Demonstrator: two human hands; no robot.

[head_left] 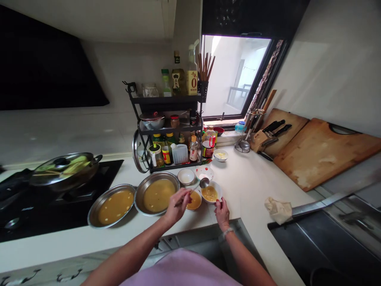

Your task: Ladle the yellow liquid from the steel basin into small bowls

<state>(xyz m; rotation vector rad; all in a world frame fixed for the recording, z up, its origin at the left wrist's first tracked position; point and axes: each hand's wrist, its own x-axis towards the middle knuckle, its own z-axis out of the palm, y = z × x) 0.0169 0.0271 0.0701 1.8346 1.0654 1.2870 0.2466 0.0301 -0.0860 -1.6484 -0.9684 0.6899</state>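
My left hand (177,206) is closed round the handle of a metal ladle (204,182), whose bowl hangs over a small white bowl of yellow soup (210,193). My right hand (222,212) rests on the near rim of that bowl, fingers curled on its edge. A second small bowl of orange-yellow soup (194,200) sits just left, partly hidden by my left hand. Two wide metal dishes of yellow soup (158,194) (114,205) stand to the left on the white counter (253,186).
A black spice rack (169,131) with bottles and jars stands behind the bowls. Two small white dishes (186,176) (204,172) lie in front of it. A lidded wok (64,169) sits on the hob at left. Cutting boards (318,153), a knife block and a sink (327,238) are at right.
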